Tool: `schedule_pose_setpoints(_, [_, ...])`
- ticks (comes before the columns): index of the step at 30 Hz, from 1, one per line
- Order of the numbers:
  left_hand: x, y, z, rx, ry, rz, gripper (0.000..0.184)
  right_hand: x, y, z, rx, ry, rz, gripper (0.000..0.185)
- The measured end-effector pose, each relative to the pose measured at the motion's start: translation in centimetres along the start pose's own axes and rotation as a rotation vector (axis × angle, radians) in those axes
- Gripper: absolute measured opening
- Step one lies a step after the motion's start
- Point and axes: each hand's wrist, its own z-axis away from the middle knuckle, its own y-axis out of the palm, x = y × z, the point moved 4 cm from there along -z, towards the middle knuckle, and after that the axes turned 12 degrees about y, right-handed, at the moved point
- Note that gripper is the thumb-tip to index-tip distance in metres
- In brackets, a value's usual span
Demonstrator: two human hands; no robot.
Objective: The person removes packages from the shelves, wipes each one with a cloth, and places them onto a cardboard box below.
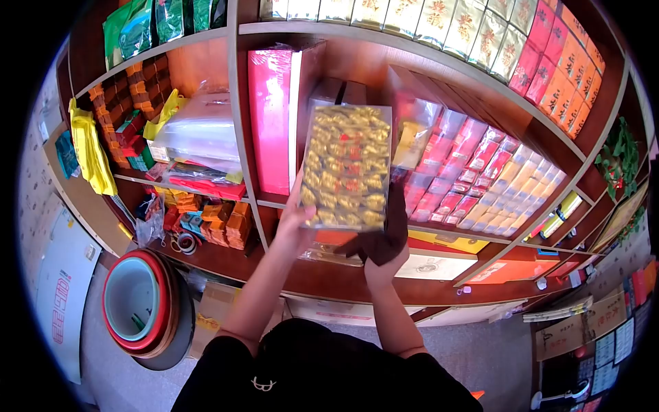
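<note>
The left hand (296, 218) clasps the lower left edge of the box of gold pieces (347, 168), whose long axis runs upward from that grip; the right hand (386, 270), below right, clutches a brown cloth (392, 230), perhaps touching the box.

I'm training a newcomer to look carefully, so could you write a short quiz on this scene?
1. What does the person's right grip hold?
2. True or false: the pale blue round tub sits inside the red round tub.
3. The left grip holds a clear rectangular box. What colour are the wrapped pieces inside?
A) green
B) gold
C) white

Key:
1. A dark brown cloth.
2. True.
3. B.
</note>
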Motion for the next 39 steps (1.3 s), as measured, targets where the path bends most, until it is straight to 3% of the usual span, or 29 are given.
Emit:
schedule_pose_setpoints(2, [-1.0, -0.5, -2.4, 0.022, 0.006, -0.036, 0.115, 1.0, 0.7, -2.9, -0.043, -0.184, 0.259, 0.043])
schedule_pose_setpoints(4, [-2.2, 0.1, -5.4, 0.117, 0.056, -0.117, 0.124, 3.4, 2.5, -5.4, -0.026, -0.244, 0.159, 0.031])
schedule_pose_setpoints(5, [-2.7, 0.5, -7.2, 0.194, 0.105, -0.165, 0.128, 3.0, 2.5, -7.4, -0.123, -0.39, 0.26, 0.022])
schedule_pose_setpoints(6, [-3.0, 0.2, -9.0, 0.207, 0.115, -0.23, 0.135, 2.9, 3.1, -9.1, -0.127, -0.392, 0.178, 0.021])
schedule_pose_setpoints(9, [-3.1, -0.4, -13.5, 0.231, 0.131, -0.478, 0.124, 2.0, 5.0, -13.0, -0.108, -0.306, 0.112, 0.018])
schedule_pose_setpoints(10, [-2.8, -0.6, -14.6, 0.235, 0.14, -0.478, 0.124, 2.2, 5.8, -13.8, -0.125, -0.338, 0.105, 0.018])
schedule_pose_setpoints(11, [-2.6, -1.2, -15.7, 0.16, 0.231, -0.638, 0.113, 0.8, 5.7, -15.5, -0.137, -0.38, 0.205, 0.026])
schedule_pose_setpoints(12, [-2.9, -1.2, -16.5, 0.083, 0.323, -0.797, 0.101, 0.3, 6.0, -16.3, -0.133, -0.341, 0.19, 0.033])
schedule_pose_setpoints(13, [-2.8, -1.1, -17.0, 0.088, 0.332, -0.797, 0.101, -0.2, 6.4, -17.1, -0.129, -0.302, 0.175, 0.041])
schedule_pose_setpoints(15, [-3.1, -0.6, -17.4, -0.024, 0.245, -1.367, 0.092, 0.2, 7.4, -17.9, -0.193, -0.394, 0.269, 0.047])
schedule_pose_setpoints(16, [-3.6, 0.1, -16.9, -0.049, 0.31, -1.541, 0.089, 0.6, 7.9, -18.2, -0.256, -0.477, 0.368, 0.054])
schedule_pose_setpoints(19, [-4.8, 2.1, -14.5, 0.001, 0.209, -1.746, 0.073, 1.5, 9.0, -19.4, -0.191, -0.426, 0.423, 0.058])
schedule_pose_setpoints(20, [-5.9, 2.6, -13.7, -0.001, 0.223, -1.747, 0.073, 1.7, 9.4, -20.0, -0.194, -0.461, 0.454, 0.057])
schedule_pose_setpoints(22, [-8.8, 5.6, -11.1, 0.284, 0.622, -1.506, 0.052, 1.0, 9.2, -21.3, -0.254, -0.499, 0.514, 0.058])
schedule_pose_setpoints(23, [-11.4, 7.7, -9.5, 0.272, 0.608, -1.241, 0.035, 0.8, 8.9, -21.6, -0.314, -0.525, 0.58, 0.058])
schedule_pose_setpoints(25, [-15.9, 9.0, -7.0, 0.278, 0.856, -0.7, 0.036, 2.0, 8.3, -21.5, -0.167, -0.363, 0.567, 0.059])
schedule_pose_setpoints(26, [-18.6, 8.9, -5.0, 0.015, 1.108, -0.958, 0.045, 2.7, 8.3, -20.9, -0.148, -0.33, 0.554, 0.062])
schedule_pose_setpoints(28, [-21.7, 8.9, -2.8, -0.006, 1.425, -0.914, 0.046, 2.6, 7.8, -20.2, -0.131, -0.294, 0.543, 0.065])
schedule_pose_setpoints(31, [-23.4, 9.5, -3.0, 0.142, 1.455, -0.877, 0.049, 2.2, 6.9, -19.0, -0.18, -0.406, 0.696, 0.071])
schedule_pose_setpoints(33, [-24.0, 9.9, -3.1, 0.166, 1.463, -0.888, 0.052, 2.8, 6.8, -17.7, -0.168, -0.524, 0.661, 0.063])
schedule_pose_setpoints(34, [-24.2, 10.0, -3.1, 0.175, 1.465, -0.895, 0.053, 2.9, 6.6, -17.1, -0.095, -0.412, 0.635, 0.061])
schedule_pose_setpoints(38, [-24.7, 11.3, -3.3, 0.193, 1.505, -0.944, 0.058, 4.6, 6.0, -15.4, 0.024, -0.468, 0.674, 0.066])
schedule_pose_setpoints(39, [-24.9, 11.8, -3.4, 0.188, 1.514, -0.951, 0.059, 4.9, 5.5, -15.2, 0.077, -0.401, 0.629, 0.065])
